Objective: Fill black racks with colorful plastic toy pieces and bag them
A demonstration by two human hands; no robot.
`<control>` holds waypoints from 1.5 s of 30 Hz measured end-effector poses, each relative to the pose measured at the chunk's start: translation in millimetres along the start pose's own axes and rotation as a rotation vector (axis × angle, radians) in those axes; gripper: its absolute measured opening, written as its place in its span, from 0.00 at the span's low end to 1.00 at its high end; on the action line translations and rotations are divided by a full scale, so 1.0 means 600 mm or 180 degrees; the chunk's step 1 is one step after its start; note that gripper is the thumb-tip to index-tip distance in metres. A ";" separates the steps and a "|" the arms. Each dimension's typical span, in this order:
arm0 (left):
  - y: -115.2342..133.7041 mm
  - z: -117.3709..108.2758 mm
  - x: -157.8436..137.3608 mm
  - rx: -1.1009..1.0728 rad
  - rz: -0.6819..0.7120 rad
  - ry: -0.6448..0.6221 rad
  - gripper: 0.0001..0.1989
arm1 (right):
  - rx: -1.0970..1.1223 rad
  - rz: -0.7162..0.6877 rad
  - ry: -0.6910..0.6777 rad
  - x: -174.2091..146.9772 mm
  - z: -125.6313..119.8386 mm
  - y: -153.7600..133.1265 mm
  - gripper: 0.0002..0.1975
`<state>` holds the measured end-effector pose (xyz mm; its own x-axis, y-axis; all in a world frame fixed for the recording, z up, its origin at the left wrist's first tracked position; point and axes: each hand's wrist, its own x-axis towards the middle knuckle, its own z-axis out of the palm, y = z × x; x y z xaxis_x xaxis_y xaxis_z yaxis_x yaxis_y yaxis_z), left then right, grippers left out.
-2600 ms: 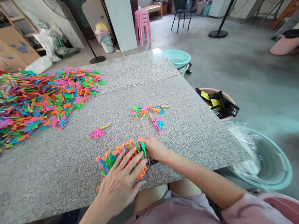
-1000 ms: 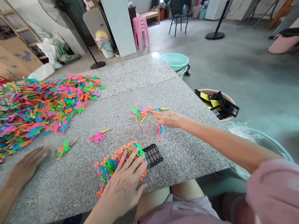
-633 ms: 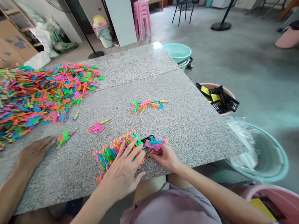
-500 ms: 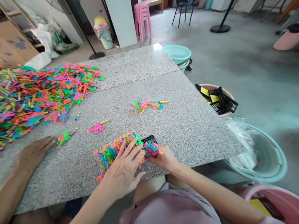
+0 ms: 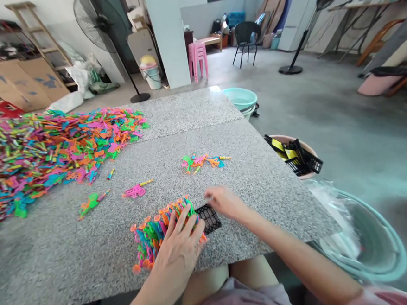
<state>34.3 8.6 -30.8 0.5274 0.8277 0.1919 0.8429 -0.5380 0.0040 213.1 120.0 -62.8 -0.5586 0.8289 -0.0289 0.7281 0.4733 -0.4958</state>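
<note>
Spread across the toys, the left hand (image 5: 180,249) lay on a packed row of pink, green, blue and orange plastic toy guns with round orange tips (image 5: 153,231), at the near side of the speckled grey stone desk (image 5: 273,203); it probably pressed there to keep the row tight and upright. The right hand (image 5: 227,202) hovered just off the far right corner of a black plastic lattice tray (image 5: 210,218), fingers curled and blurred; whether they pinched anything could not be told. The tray's uncovered part adjoined the row's right end, and its extent beneath was hidden. Farther off lay a small cluster of mixed-colour plastic toy guns (image 5: 202,162), likely kept apart from the large multicoloured plastic heap (image 5: 60,148) at the far left to shorten the right hand's reach.

Half a second earlier, the right hand had held a pink-and-blue plastic toy gun over the tray; now none showed there. Another person's hand, then resting at the left, had gone from view.
</note>
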 end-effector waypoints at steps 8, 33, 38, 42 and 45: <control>-0.019 -0.002 -0.008 0.0235 0.0258 0.0154 0.14 | -0.1277 -0.0305 0.0246 0.165 0.006 0.034 0.16; -0.028 -0.047 -0.023 -0.0088 0.0368 -0.0314 0.15 | 0.4421 0.0561 0.0257 -0.025 0.087 0.015 0.24; -0.028 -0.041 -0.027 -0.0002 0.0404 -0.0193 0.14 | 0.4685 0.0617 0.0316 -0.004 0.093 -0.012 0.20; -0.026 -0.040 -0.027 -0.0087 0.0346 -0.0208 0.15 | 0.5038 0.0642 0.0091 -0.004 0.075 -0.014 0.18; -0.026 -0.043 -0.024 -0.0128 0.0333 -0.0249 0.14 | 0.4735 0.0536 0.0214 -0.006 0.078 -0.017 0.17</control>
<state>10.9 0.7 -8.5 0.6201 0.7759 0.1161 0.7788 -0.6266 0.0277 189.1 98.6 -98.2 -0.4627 0.8727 -0.1556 -0.3016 -0.3201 -0.8981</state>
